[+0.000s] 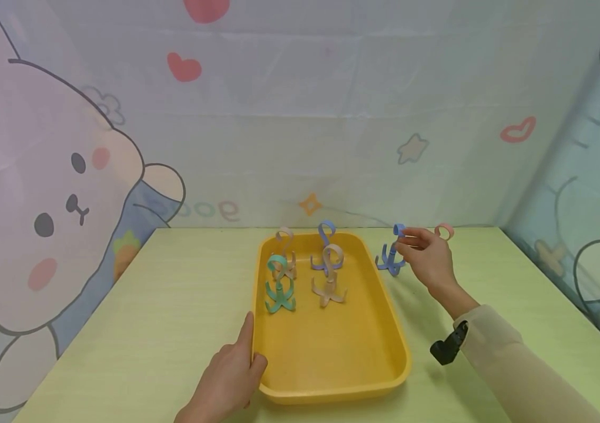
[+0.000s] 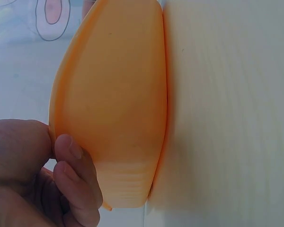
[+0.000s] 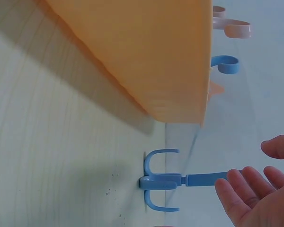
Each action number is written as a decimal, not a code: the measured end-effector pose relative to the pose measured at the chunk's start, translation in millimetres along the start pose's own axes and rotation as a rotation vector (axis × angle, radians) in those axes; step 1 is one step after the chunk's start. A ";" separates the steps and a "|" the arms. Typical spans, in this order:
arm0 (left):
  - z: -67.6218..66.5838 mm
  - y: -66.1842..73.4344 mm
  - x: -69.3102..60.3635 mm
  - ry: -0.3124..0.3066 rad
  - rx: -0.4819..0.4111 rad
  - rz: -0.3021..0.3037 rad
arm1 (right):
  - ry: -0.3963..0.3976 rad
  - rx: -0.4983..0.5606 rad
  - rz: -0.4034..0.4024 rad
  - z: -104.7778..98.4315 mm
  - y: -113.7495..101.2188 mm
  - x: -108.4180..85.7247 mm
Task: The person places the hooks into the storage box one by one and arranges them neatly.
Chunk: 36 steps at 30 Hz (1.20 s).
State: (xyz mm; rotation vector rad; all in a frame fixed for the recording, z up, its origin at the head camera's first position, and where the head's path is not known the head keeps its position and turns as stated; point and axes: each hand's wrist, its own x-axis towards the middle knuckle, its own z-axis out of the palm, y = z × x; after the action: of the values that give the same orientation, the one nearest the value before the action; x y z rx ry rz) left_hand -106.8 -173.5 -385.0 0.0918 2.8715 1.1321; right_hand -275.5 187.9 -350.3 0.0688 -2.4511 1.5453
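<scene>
My left hand (image 1: 228, 373) holds the yellow tray (image 1: 331, 393) by its left rim, the thumb over the edge and some fingers curled against the outer wall. To the tray's right a blue rotating multi-hook hanger (image 1: 394, 264) stands upright on the table. My right hand (image 1: 429, 258) is at its upper stem, fingers fairly straight. In the right wrist view the thumb is apart from the fingers, which cover the hanger's top. Inside the tray stand a green hanger (image 1: 280, 296), a blue one (image 1: 326, 235) and two beige hangers (image 1: 329, 288).
Behind my right hand shows the loop of a pink hanger (image 1: 444, 230), its lower part hidden. The pale table (image 1: 173, 305) ends at a cartoon-printed cloth backdrop (image 1: 358, 117). A black wrist device (image 1: 449, 345) sits at my right cuff.
</scene>
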 end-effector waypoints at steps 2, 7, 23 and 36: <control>-0.2 0.3 -0.2 0.001 0.000 0.003 | -0.001 0.002 0.000 -0.1 0.7 0.0; -0.2 1.1 0.3 0.005 0.006 -0.006 | -0.004 0.009 0.001 -0.3 1.5 -0.3; -0.7 2.2 -0.4 0.010 0.008 -0.009 | 0.076 -0.061 0.049 2.5 8.0 5.0; -0.2 1.5 1.4 -0.009 -0.001 -0.014 | 0.052 -0.070 0.106 12.4 18.0 16.9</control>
State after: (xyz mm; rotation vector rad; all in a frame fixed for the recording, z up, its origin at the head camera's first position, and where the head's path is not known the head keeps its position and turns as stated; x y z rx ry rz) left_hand -108.2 -172.4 -383.9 0.0759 2.8589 1.1278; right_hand -297.2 186.2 -367.4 -0.1145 -2.5020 1.4817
